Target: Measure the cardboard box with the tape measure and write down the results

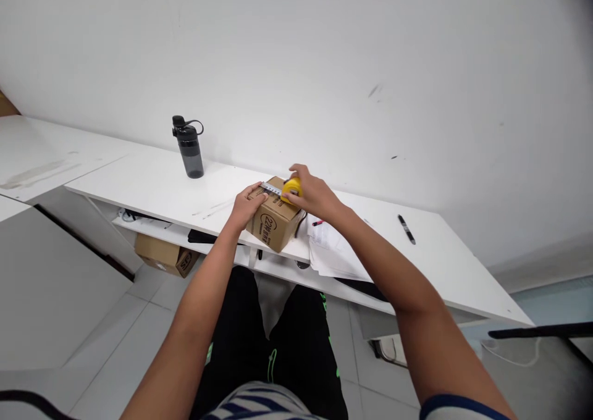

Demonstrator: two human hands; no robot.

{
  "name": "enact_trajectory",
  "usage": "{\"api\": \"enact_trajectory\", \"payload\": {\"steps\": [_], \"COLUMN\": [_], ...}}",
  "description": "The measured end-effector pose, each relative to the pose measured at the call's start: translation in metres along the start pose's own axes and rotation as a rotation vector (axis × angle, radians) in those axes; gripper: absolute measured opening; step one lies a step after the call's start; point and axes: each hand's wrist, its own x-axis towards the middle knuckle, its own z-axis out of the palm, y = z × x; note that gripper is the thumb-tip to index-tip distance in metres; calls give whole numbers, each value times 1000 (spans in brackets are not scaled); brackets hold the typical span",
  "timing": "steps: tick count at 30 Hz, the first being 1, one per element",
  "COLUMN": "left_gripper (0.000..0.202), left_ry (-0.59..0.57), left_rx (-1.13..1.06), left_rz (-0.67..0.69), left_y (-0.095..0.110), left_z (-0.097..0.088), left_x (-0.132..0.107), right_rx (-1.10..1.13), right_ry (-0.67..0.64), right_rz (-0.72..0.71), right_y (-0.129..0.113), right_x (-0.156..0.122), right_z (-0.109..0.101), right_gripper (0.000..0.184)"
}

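A small brown cardboard box with dark printing rests on the white desk in front of me. My right hand is closed around a yellow tape measure at the box's right top edge. Its pale blade lies stretched across the top of the box towards the left. My left hand grips the box's upper left side, with the thumb on top beside the blade's end. The blade's very tip is partly hidden by those fingers.
A dark water bottle stands at the back left of the desk. White papers and a pink-tipped pen lie right of the box. Farther right is a black marker. Another cardboard box sits below the desk's left part.
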Motion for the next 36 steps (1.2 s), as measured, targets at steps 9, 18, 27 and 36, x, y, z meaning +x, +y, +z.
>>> {"api": "enact_trajectory", "payload": {"steps": [9, 18, 27, 36], "left_gripper": [64, 66, 65, 72], "left_ry": [2, 25, 19, 25], "left_rx": [-17, -41, -74, -28], "left_rz": [-8, 6, 8, 0], "left_y": [1, -1, 0, 3], "left_z": [-1, -1, 2, 2], "left_x": [6, 6, 1, -3], "right_rx": [4, 59, 77, 105], "right_ry": [200, 277, 214, 142], "right_rz": [127, 55, -4, -10], "right_y": [22, 17, -8, -19], "right_x": [-97, -64, 20, 63], "right_z": [-14, 2, 32, 56], "right_gripper": [61, 68, 62, 65]}}
